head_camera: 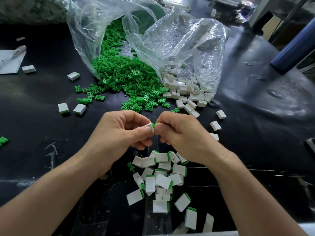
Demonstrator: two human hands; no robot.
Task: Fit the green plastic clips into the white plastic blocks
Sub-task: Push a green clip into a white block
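Pinches a white plastic block (150,126) in curled left hand (119,133) fingers, a green plastic clip (156,124) in right hand (180,133) fingers; likely light, rigid, fiddly, best held by the sides

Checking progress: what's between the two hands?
In the head view, a white block pinched by the left hand meets a green clip pinched by the right hand.
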